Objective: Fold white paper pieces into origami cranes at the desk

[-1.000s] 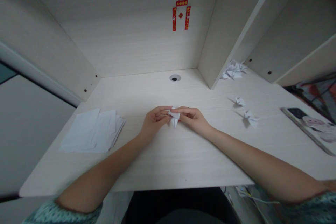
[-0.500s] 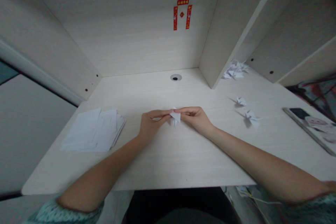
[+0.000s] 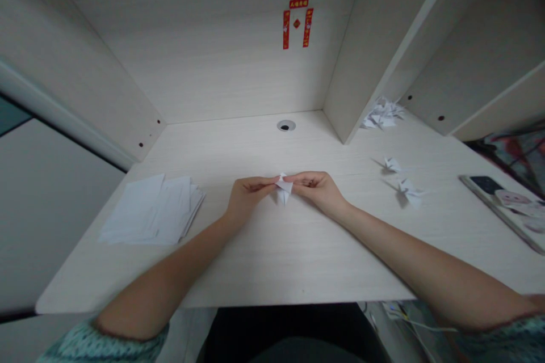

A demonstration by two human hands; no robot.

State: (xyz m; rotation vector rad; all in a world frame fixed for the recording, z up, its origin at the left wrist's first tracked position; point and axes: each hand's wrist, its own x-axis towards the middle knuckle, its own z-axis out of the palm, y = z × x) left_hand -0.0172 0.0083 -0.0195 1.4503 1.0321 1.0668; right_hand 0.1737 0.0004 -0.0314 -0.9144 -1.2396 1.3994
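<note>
A small folded white paper [image 3: 284,191] is held between both hands at the middle of the desk. My left hand [image 3: 248,195] pinches its left side between thumb and fingers. On its right side, my right hand [image 3: 320,190] pinches the paper the same way. The paper has pointed flaps, one hanging downward; its edges under the fingertips are hidden.
Stacked white sheets [image 3: 147,210] lie at the left. Two folded paper pieces, one [image 3: 392,165] behind the other [image 3: 409,191], sit at the right, near a phone [image 3: 502,204]. A paper pile [image 3: 383,113] lies beyond the upright divider [image 3: 361,68].
The fingers of my left hand have drawn closer together on the paper. The folded paper's lower flap has shifted slightly; my right hand has hardly moved.
</note>
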